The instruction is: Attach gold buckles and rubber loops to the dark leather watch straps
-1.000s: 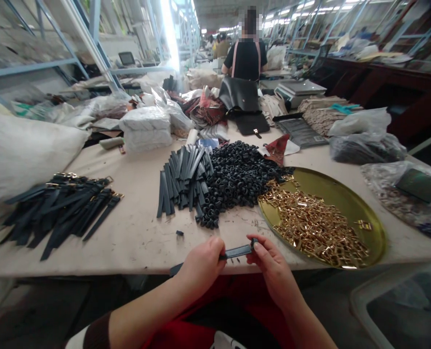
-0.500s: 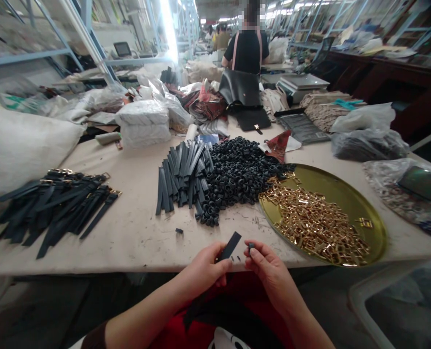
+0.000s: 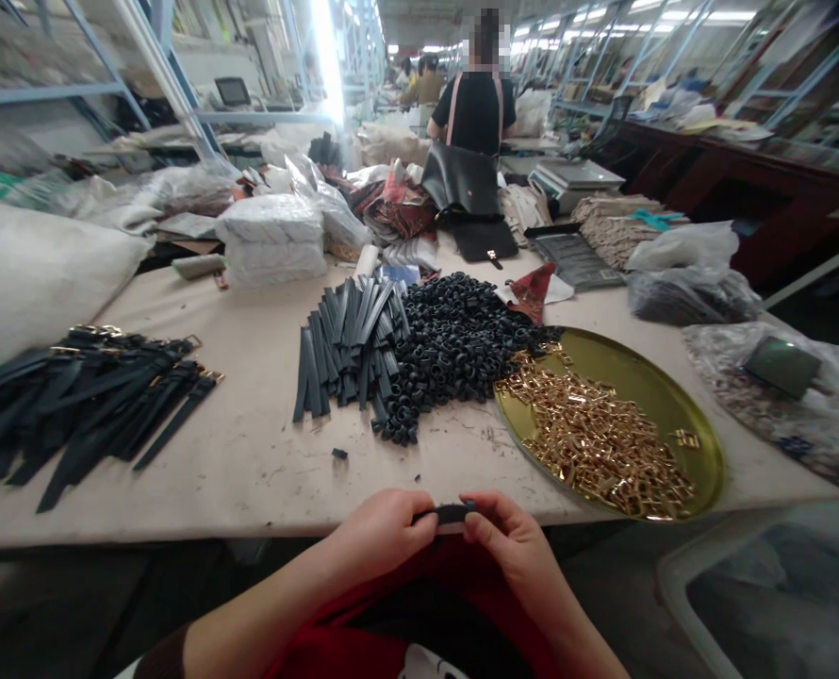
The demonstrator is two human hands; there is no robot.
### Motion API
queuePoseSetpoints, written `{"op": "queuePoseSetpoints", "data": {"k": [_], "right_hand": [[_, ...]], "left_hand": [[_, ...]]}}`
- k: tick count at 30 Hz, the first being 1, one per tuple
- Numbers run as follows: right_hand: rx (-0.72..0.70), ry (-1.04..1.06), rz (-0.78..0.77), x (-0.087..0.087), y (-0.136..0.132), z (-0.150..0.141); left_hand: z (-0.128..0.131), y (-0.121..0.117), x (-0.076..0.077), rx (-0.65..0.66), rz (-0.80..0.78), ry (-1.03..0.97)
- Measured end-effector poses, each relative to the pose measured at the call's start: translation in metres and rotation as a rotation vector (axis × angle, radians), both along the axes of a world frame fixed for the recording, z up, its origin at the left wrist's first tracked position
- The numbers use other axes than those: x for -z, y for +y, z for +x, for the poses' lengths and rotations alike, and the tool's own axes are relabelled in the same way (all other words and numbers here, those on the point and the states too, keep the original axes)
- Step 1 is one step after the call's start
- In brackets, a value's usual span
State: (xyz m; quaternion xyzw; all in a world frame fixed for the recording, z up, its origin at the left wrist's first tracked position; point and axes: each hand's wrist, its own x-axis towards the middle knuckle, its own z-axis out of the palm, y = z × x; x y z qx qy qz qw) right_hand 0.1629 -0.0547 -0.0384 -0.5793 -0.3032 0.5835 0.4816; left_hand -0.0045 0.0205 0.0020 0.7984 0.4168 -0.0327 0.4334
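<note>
Closed up since half a second ago: the gap between strap [image 3: 452, 514] and apparent loop [image 3: 469, 506]. Strap pinched in the left hand [image 3: 395, 523], reaching across to the right hand [image 3: 508, 528], closed on the loop; both pieces at the near edge of the tabletop [image 3: 236, 453], left of the tray [image 3: 646, 368]. By judgement, now worked together rather than held apart; threaded or not, impossible to tell behind the grip.

Losing the dark strap [image 3: 452, 513] inside the left hand [image 3: 393, 524], lower centre! Cropping the white sack [image 3: 34, 273], far left, blurring distant people [image 3: 426, 87], top!
</note>
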Motion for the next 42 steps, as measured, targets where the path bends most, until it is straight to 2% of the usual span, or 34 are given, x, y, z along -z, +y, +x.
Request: {"op": "queuePoseSetpoints", "data": {"k": [4, 8, 10, 13, 15, 17, 20, 22, 23, 25, 26, 27, 29, 32, 38, 40, 42], "right_hand": [[-0.043, -0.118, 0.066, -0.003, -0.001, 0.000], [-0.125, -0.057, 0.087, -0.006, 0.001, -0.004], [-0.125, -0.038, 0.082, -0.009, 0.002, -0.003], [-0.023, -0.066, 0.071, -0.013, 0.003, -0.001], [0.039, -0.047, 0.064, -0.015, 0.002, -0.004], [0.045, 0.001, 0.069, -0.014, 0.002, -0.011], [-0.094, -0.029, 0.119, -0.011, 0.006, -0.014], [-0.175, -0.261, 0.175, -0.012, 0.017, 0.003], [-0.187, -0.467, 0.199, -0.013, 0.025, 0.018], [-0.101, -1.097, 0.194, -0.018, 0.045, 0.054], [-0.092, -1.461, 0.135, -0.021, 0.057, 0.072], [-0.073, -1.580, 0.098, -0.022, 0.069, 0.088], [-0.083, -1.725, 0.061, -0.021, 0.090, 0.109], [-0.148, -1.831, 0.055, -0.013, 0.107, 0.116], [-0.250, -1.923, 0.104, -0.003, 0.106, 0.124], [-0.250, -1.938, 0.095, -0.006, 0.104, 0.129], [-0.188, -1.909, 0.107, -0.010, 0.097, 0.126]], "left_hand": [[0.002, 0.000, -0.008, 0.036, 0.019, 0.028], [0.009, -0.006, -0.013, 0.015, -0.003, -0.040], [0.010, -0.009, -0.016, -0.002, -0.077, -0.089], [0.008, -0.012, -0.017, 0.009, -0.303, -0.157], [0.007, -0.014, -0.014, -0.023, -0.379, -0.184], [0.008, -0.015, -0.008, -0.100, -0.336, -0.236], [0.010, -0.013, -0.001, -0.180, -0.283, -0.337], [0.011, -0.010, -0.001, -0.234, -0.397, -0.359], [0.012, -0.008, -0.002, -0.276, -0.475, -0.372], [0.013, -0.006, -0.005, -0.367, -0.620, -0.428], [0.014, -0.005, -0.006, -0.408, -0.668, -0.464], [0.015, -0.004, -0.007, -0.444, -0.700, -0.498], [0.016, -0.005, -0.009, -0.501, -0.745, -0.538], [0.018, -0.006, -0.010, -0.552, -0.753, -0.562], [0.019, -0.007, -0.010, -0.583, -0.819, -0.567], [0.019, -0.007, -0.009, -0.581, -0.818, -0.562], [0.019, -0.006, -0.009, -0.550, -0.778, -0.537]]}}
